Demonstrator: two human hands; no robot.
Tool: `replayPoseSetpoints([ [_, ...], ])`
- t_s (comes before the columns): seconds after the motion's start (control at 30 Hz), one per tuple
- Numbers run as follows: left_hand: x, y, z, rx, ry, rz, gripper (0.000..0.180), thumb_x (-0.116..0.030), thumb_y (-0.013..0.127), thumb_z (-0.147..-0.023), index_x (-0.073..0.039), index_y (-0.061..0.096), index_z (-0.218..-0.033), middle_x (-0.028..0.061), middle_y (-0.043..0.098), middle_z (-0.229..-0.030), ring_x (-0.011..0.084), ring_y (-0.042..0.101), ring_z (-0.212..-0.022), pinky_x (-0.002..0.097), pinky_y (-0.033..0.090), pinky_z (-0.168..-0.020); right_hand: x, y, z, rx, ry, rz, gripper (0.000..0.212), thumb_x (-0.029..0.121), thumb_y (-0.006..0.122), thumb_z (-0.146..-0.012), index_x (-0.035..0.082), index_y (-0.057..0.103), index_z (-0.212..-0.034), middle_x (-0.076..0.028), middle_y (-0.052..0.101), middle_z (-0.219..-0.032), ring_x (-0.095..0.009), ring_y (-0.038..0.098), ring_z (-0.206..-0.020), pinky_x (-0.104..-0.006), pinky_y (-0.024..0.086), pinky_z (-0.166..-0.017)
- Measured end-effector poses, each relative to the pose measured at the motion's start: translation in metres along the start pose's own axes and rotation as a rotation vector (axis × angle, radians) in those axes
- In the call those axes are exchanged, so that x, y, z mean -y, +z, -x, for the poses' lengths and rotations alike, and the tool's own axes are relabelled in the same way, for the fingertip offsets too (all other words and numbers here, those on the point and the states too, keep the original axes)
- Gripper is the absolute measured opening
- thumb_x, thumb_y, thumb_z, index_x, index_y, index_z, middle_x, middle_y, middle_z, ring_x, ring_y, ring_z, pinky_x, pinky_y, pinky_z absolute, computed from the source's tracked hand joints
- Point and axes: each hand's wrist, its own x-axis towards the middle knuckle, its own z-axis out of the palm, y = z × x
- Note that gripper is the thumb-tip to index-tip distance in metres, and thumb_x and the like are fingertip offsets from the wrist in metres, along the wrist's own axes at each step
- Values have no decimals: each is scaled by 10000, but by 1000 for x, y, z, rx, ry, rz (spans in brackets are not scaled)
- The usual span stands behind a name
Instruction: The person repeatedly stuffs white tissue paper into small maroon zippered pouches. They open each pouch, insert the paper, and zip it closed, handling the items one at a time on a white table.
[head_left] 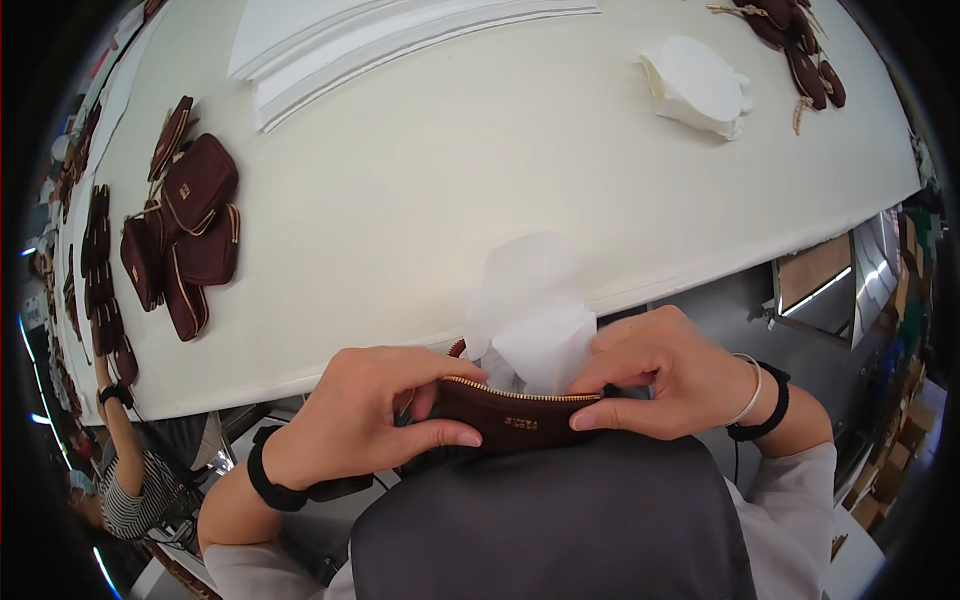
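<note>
Close to my body, just off the table's near edge, a dark red zippered pouch is held with its gold-toothed zipper unzipped along the top. My left hand grips the pouch's left end, thumb on the front face. At the right end my right hand pinches the zipper edge, its thumb on the front and its fingers beside the paper. Thin white tissue paper sticks up out of the mouth and leans over the table edge. The inside of the pouch is mostly hidden.
A heap of similar dark red pouches lies at the left of the white table. White sheets are stacked at the back. A crumpled white bundle and more dark red pouches lie far right. Another person works at the left.
</note>
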Motion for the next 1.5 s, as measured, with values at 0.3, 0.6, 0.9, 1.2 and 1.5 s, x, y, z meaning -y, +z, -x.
replayPoseSetpoints([
  [0.3, 27, 2, 12, 206, 13, 245, 319, -364, 740, -948, -51, 756, -1004, 19, 564, -647, 125, 521, -583, 305, 379, -522, 12, -4, -6, 377, 227, 15, 272, 321, 709, -970, 87, 746, -1104, -26, 370, -458, -180, 347, -399, -338, 287, -452],
  [0.6, 25, 16, 8, -335, 536, -53, 226, -237, 873, -756, -83, 778, -892, 140, 634, -1301, 325, 508, -1228, 414, 455, -875, 5, 1, -10, 164, 59, 55, 247, 299, 743, -935, 66, 757, -1016, -66, 470, -534, -201, 409, -450, -348, 315, -471],
  [0.9, 38, 24, 26, -277, 320, 17, 225, -218, 871, -780, -94, 756, -929, 38, 717, -988, 194, 554, -895, 322, 407, -729, -1, 12, -13, -16, -101, 167, 182, 210, 804, -866, 92, 769, -1000, -61, 544, -867, -196, 510, -724, -330, 446, -677],
  [1.2, 35, 35, 38, -216, 6, 459, 466, -224, 878, -816, -63, 662, -1197, -15, 584, -781, 95, 422, -672, 242, 359, -615, -20, 37, -10, -209, -214, 42, 221, 70, 838, -809, 55, 747, -1010, -98, 638, -1113, -138, 569, -719, -245, 455, -589],
  [1.5, 28, -15, -23, -781, 350, 74, 158, -20, 649, -957, -6, 703, -1104, 75, 633, -1099, 128, 577, -933, 262, 463, -783, -12, 8, -67, -533, -302, 271, 268, -7, 742, -861, 42, 681, -1117, -106, 727, -1003, -81, 537, -544, -243, 449, -524],
])
